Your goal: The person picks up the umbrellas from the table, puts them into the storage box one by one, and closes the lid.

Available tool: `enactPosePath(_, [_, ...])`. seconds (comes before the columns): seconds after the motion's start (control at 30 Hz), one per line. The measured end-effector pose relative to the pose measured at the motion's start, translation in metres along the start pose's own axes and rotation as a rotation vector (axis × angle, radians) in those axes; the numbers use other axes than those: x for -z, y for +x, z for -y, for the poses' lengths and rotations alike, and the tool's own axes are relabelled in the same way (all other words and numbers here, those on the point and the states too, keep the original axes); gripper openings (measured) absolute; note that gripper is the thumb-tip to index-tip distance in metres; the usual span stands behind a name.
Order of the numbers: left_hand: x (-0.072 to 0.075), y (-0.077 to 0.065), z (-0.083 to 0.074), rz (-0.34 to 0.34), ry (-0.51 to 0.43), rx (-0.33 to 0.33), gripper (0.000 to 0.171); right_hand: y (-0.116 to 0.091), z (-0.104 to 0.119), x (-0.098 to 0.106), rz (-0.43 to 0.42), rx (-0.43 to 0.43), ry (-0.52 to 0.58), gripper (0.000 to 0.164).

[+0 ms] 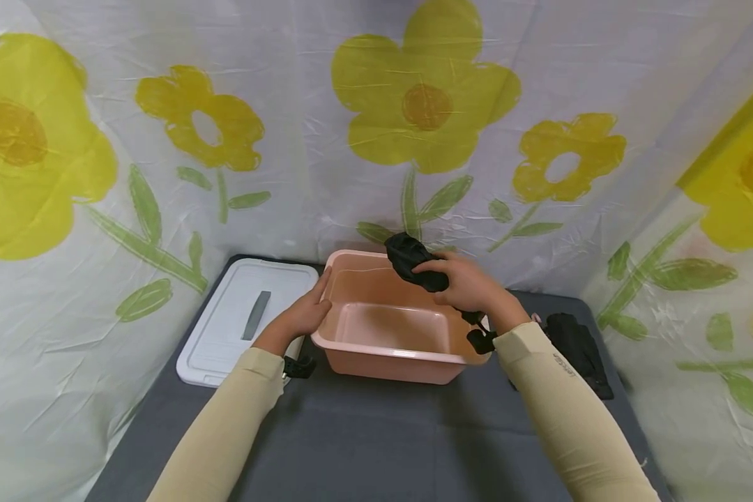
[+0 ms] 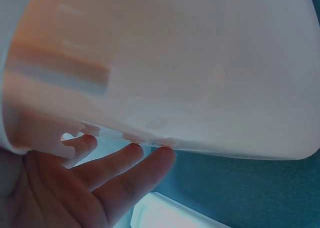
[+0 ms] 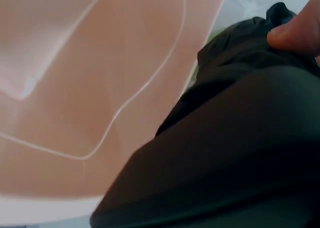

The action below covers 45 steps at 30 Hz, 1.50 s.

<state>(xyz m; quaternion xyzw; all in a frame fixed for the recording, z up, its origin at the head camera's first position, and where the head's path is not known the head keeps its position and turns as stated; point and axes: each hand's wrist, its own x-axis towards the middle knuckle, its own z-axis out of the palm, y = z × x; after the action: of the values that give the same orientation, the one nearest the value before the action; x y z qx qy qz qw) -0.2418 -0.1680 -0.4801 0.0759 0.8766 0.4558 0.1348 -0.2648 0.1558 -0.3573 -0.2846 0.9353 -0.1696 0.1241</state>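
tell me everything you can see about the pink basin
The pink basin is a smooth, plastic-looking tub, roughly rectangular with rounded corners, flared walls and a lipped rim. Its open top faces up, over the dark table; whether its base lies flat is unclear. The left hand holds its left end, fingertips on the outer wall. The right hand hides part of its right side.

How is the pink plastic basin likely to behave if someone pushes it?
The pink plastic basin is probably light for its size, given its translucent-looking wall. It likely keeps its shape, with a molded rim. Its broad, flat bottom suggests sliding rather than tipping.
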Motion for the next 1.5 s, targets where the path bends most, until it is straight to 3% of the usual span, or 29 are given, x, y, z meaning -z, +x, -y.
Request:
enactPosePath(0.3, [0.002, 0.001, -0.001, 0.006, 0.064, 0.035, 0.070, 0.033, 0.005, -0.012, 0.161, 0.011, 0.044, 0.055])
enactPosePath(0.63, [0.003, -0.004, -0.008, -0.004, 0.129, 0.053, 0.069, 0.060, 0.003, -0.031, 0.253, 0.036, 0.050, 0.060])
enactPosePath(0.97, [0.001, -0.005, -0.008, -0.012, 0.111, 0.055, 0.068, 0.081, 0.001, -0.054, 0.328, -0.058, 0.137, 0.062])
enactPosePath(1.17, [0.000, -0.005, -0.007, -0.014, 0.073, 0.079, 0.067, 0.093, 0.005, -0.064, 0.375, -0.045, 0.076, 0.062])
enactPosePath(1.5, [-0.002, -0.007, -0.004, -0.018, 0.097, 0.073, 0.066, 0.113, 0.005, -0.084, 0.433, -0.059, -0.029, 0.063])
